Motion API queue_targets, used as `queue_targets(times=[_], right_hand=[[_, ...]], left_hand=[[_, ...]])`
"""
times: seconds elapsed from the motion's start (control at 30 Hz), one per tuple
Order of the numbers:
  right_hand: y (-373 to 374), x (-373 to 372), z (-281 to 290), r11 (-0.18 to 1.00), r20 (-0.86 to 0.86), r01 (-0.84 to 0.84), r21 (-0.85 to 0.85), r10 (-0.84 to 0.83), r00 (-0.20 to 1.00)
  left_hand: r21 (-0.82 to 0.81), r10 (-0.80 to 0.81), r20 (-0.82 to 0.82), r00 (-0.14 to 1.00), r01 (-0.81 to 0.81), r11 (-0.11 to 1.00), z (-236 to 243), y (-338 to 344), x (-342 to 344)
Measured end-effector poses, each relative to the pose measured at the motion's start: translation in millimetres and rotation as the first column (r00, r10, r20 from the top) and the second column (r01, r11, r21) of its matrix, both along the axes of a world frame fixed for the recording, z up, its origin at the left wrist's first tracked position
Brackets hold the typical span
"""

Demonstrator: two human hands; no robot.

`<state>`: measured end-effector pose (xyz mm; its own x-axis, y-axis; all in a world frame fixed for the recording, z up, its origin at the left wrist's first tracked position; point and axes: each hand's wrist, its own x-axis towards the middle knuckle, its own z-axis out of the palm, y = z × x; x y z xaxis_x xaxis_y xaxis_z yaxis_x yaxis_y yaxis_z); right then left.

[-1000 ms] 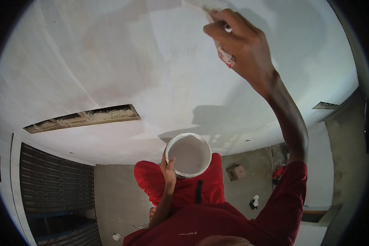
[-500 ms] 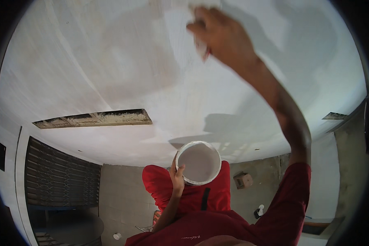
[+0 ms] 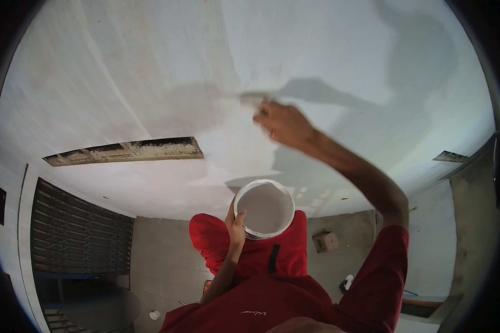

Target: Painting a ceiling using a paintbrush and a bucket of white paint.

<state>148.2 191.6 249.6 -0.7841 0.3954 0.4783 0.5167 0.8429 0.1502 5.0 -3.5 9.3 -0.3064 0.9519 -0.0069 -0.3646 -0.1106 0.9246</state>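
My right hand (image 3: 283,125) grips a blurred paintbrush (image 3: 251,99), its bristle end at the white wall (image 3: 161,50) in front of me, with patchy paint and shadows around it. My left hand (image 3: 236,225) holds a white bucket (image 3: 288,211) by its side, thumb at the rim, just over my red-trousered legs (image 3: 211,227). A pale, milky liquid fills part of the bucket.
A long recess (image 3: 122,152) with rough edges cuts the wall at left, a smaller one (image 3: 450,157) at right. Below are a dark folding grille (image 3: 78,227), a small stool (image 3: 324,240), a white cup (image 3: 154,314) and a dark-and-white object (image 3: 346,283) on the floor (image 3: 164,250).
My right hand has moved down the wall and slightly left with the brush, its arm now bent lower. My left hand still holds the bucket at about the same place.
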Motion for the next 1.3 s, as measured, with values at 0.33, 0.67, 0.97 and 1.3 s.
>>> queue_targets(times=[0.33,0.67,0.97,1.3], right_hand=[[-27,-12,162,0.824,-0.271,0.136,0.550,0.022,0.962],[-4,-17,-58,0.935,0.129,0.038,0.353,-0.089,0.988],[-19,6,-54,0.978,0.125,0.035,-0.206,-0.009,0.992],[-28,30,147,0.896,-0.299,0.058,0.440,0.085,0.951]], left_hand=[[0.032,0.012,-0.041,0.999,-0.010,0.999,-2,1,-3],[0.000,-0.004,-0.022,1.000,0.004,1.000,7,-3,-1],[0.043,0.029,-0.039,0.999,-0.027,0.999,-4,1,0],[0.015,0.012,-0.003,1.000,-0.012,1.000,5,-2,0]])
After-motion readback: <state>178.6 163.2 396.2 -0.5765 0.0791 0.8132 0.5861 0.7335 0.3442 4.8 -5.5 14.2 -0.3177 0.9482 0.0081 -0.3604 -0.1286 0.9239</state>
